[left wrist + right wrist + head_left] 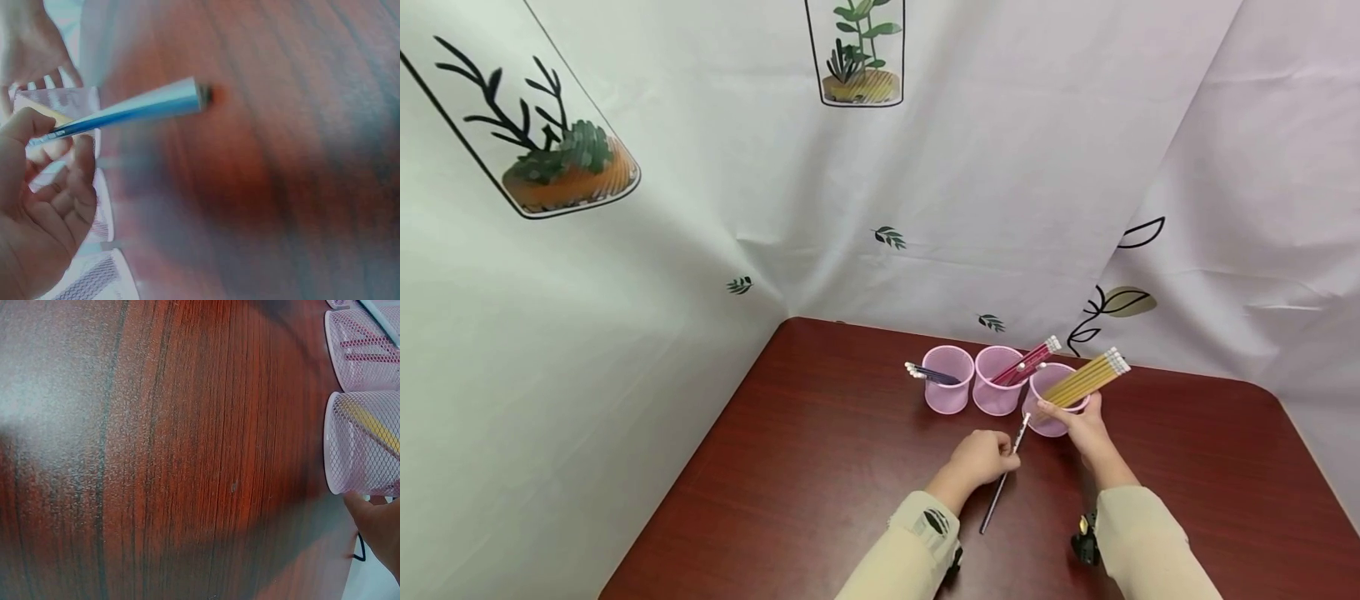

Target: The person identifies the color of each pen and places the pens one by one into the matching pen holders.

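My left hand (981,458) pinches a slim dark pencil (995,507) between thumb and fingers, its white eraser end up toward the cups. In the left wrist view the same pencil (150,106) looks blue and slants away from the fingertips. The right-hand pink mesh pen cup (1047,427) stands beside that eraser end, and my right hand (1088,429) grips it from the right, thumb at its near side. Several yellow pencils (1078,383) lean to the right inside this cup. Through its mesh in the right wrist view, a yellow pencil (365,422) shows.
Two more pink mesh cups stand in a row to the left: the middle cup (997,402) has red pencils (1026,364), the left cup (947,400) dark blue pencils (938,376). All are on a brown wooden table (820,450) before a patterned curtain (1000,192).
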Tool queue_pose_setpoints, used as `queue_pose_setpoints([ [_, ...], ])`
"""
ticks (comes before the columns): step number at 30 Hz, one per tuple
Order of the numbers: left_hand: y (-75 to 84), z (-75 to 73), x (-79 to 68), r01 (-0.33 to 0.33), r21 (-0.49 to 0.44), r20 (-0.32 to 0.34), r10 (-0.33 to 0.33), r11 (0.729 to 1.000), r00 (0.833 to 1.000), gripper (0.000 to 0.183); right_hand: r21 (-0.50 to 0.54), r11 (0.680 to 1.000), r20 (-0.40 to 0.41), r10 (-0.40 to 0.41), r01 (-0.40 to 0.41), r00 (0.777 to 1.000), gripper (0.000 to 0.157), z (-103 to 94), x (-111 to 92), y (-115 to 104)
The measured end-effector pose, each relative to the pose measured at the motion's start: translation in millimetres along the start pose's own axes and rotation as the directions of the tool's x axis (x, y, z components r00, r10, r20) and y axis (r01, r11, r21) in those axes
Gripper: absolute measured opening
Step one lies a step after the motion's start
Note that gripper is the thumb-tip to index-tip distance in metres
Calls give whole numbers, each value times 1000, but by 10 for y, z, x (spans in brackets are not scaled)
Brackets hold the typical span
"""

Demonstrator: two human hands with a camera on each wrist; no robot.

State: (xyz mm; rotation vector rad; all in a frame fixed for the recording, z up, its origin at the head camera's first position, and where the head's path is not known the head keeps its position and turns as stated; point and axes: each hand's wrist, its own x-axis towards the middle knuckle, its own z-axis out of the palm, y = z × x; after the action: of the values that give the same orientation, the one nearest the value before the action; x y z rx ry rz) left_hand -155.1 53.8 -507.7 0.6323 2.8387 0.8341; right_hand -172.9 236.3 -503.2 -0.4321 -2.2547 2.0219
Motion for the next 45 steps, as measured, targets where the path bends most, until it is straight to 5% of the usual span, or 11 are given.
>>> queue_pose_setpoints([
  [5, 5, -122, 25, -106, -84, -57, 101, 991, 993, 13, -27, 999, -2, -32, 32, 999, 91, -11, 16, 43],
  [15, -3, -332, 28, -133, -45, -241, 118, 990, 963, 27, 26, 999, 11, 20, -21, 1000, 89, -8, 32, -24],
  [20, 1, -402, 37, -149, -26, -336, 132, 989, 933, 37, -13, 999, 14, 33, -33, 999, 90, -15, 24, -33],
  [27, 1, -504, 42, -150, -123, -417, 86, 981, 905, 35, -9, 999, 24, -31, 31, 999, 99, -96, 264, 329],
  [34, -34, -609, 67, -143, -114, -517, 64, 983, 853, 26, 20, 999, -4, -36, 36, 999, 100, -117, 401, 516],
  [45, -74, -778, 97, -162, -113, -616, 59, 980, 786, 20, -19, 999, 14, -47, 47, 999, 96, -55, 131, 198],
])
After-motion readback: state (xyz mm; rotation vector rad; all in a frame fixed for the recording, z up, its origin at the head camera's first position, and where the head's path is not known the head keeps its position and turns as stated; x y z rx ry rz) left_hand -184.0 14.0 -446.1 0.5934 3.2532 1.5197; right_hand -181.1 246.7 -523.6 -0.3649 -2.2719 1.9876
